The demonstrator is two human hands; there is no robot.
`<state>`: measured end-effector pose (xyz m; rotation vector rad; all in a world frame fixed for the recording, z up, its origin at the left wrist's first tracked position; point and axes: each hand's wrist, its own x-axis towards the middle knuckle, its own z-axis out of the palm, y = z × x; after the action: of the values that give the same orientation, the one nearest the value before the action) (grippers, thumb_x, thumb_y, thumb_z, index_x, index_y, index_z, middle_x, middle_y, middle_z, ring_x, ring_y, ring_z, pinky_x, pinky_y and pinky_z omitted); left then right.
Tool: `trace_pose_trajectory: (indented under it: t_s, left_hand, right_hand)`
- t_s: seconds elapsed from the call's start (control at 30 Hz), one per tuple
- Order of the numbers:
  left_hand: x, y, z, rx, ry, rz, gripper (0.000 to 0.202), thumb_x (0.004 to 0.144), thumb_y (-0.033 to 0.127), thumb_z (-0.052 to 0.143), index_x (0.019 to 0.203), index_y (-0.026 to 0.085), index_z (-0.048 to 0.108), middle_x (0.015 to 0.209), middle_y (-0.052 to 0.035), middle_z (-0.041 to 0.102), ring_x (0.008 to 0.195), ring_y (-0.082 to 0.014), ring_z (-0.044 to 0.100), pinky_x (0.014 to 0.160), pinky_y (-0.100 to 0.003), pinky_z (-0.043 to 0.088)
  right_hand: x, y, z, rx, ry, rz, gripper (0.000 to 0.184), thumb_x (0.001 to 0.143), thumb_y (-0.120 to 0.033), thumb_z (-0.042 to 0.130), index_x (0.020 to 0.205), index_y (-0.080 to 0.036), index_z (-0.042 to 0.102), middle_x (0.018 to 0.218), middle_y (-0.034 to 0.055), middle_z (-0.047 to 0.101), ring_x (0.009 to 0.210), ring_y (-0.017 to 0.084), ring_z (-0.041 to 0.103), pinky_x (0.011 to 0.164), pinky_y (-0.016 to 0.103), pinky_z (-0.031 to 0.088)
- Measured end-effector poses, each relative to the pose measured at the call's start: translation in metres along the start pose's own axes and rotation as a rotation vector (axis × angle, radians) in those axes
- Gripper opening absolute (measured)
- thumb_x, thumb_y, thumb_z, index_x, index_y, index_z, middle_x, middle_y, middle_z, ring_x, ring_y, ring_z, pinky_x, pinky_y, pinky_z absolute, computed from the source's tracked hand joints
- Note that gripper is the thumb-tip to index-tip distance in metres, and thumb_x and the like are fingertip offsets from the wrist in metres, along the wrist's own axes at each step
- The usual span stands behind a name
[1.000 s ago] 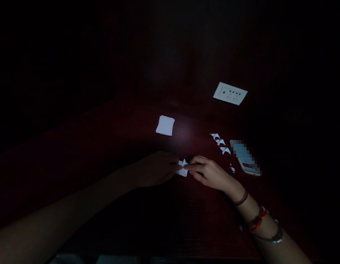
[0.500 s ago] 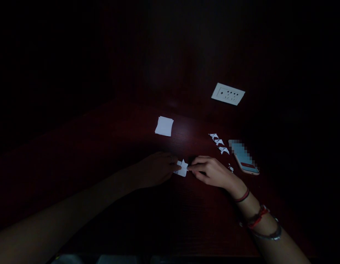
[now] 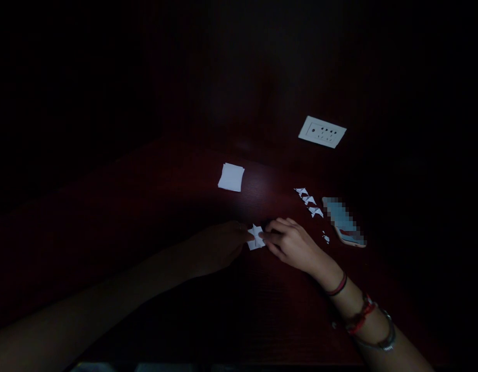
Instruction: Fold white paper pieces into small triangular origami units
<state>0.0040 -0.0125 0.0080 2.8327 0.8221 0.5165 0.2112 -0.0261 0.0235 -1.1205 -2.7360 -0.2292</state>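
A small folded sheet of white paper lies on the dark red table between my hands, one pointed flap standing up from its top edge. My left hand, deep in shadow, has its fingertips on the paper's left side. From the right, the bent fingers of my right hand press on the paper's right part, the thumb close to its lower corner. Both hands are closed around the edges of the paper. Which finger carries the pressure is hard to see in the dim light.
A stack of square white sheets lies farther back. Three folded paper figures sit in a row at right, with paper scraps nearer me and a phone beside them. A socket panel is on the wall behind.
My right hand has shifted slightly left, its fingers now lying over the paper. The paper has turned a little, and its flaps look differently spread.
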Motion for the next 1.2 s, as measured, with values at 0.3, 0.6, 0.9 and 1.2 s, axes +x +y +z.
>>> trace_pose_trajectory:
  t_s: [0.3, 0.6, 0.9, 1.2]
  left_hand:
    - [0.001, -0.012, 0.001, 0.039, -0.04, 0.097, 0.036, 0.076, 0.008, 0.044, 0.109, 0.021, 0.049, 0.116, -0.004, 0.046, 0.106, -0.0184, 0.042, 0.089, -0.033, 0.033]
    - [0.006, -0.007, -0.01, 0.022, -0.097, 0.03, 0.032, 0.075, 0.005, 0.043, 0.103, 0.018, 0.052, 0.102, -0.005, 0.055, 0.091, -0.0166, 0.052, 0.079, -0.03, 0.039]
    - [0.006, -0.012, -0.009, -0.054, -0.101, 0.116, 0.032, 0.076, 0.005, 0.043, 0.103, 0.017, 0.054, 0.105, -0.0048, 0.054, 0.097, -0.0148, 0.049, 0.088, -0.026, 0.036]
    - [0.008, -0.007, -0.01, 0.007, -0.109, 0.131, 0.031, 0.077, 0.007, 0.044, 0.104, 0.019, 0.053, 0.105, -0.0029, 0.054, 0.099, -0.0162, 0.045, 0.088, -0.029, 0.033]
  right_hand:
    - [-0.004, 0.005, -0.001, 0.17, 0.061, 0.017, 0.024, 0.081, -0.015, 0.042, 0.097, -0.02, 0.059, 0.09, 0.0047, 0.054, 0.082, 0.016, 0.048, 0.074, 0.032, 0.035]
    - [-0.003, -0.005, -0.003, 0.182, -0.023, 0.0, 0.018, 0.08, -0.021, 0.046, 0.089, -0.02, 0.061, 0.085, 0.0027, 0.056, 0.082, 0.015, 0.048, 0.076, 0.03, 0.033]
    - [-0.004, -0.006, -0.006, 0.166, 0.017, 0.003, 0.021, 0.08, -0.025, 0.047, 0.095, -0.018, 0.059, 0.089, 0.0043, 0.056, 0.083, 0.014, 0.049, 0.076, 0.03, 0.033]
    - [-0.004, -0.001, 0.0, 0.155, -0.033, -0.005, 0.02, 0.08, -0.015, 0.046, 0.092, -0.021, 0.06, 0.084, 0.0028, 0.056, 0.08, 0.014, 0.048, 0.074, 0.029, 0.031]
